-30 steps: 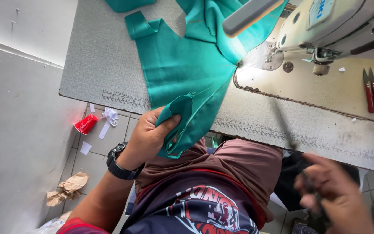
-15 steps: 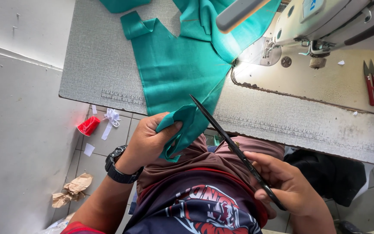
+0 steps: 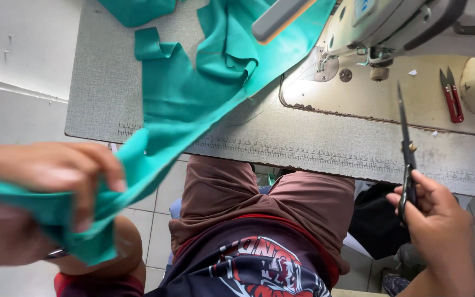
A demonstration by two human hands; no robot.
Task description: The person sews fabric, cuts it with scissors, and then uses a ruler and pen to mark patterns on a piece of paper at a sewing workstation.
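My left hand [image 3: 45, 181] is close to the camera at the lower left, blurred, gripping the end of a teal cloth [image 3: 193, 104]. The cloth stretches from that hand up over the table edge to the sewing machine [image 3: 391, 27]. My right hand [image 3: 441, 225] at the lower right holds a pair of black scissors [image 3: 407, 148], blades closed and pointing up over the table. The scissors are apart from the cloth.
The grey sewing table [image 3: 314, 137] runs across the view, with the machine's cream bed [image 3: 424, 104] at the right. Red thread snips [image 3: 451, 94] lie on that bed. More teal cloth [image 3: 135, 10] lies at the table's far left. My lap is below the table edge.
My left hand has pulled the cloth end down and left, toward the camera. My right hand has swung the scissors away from the cloth to the right, blades now upright.
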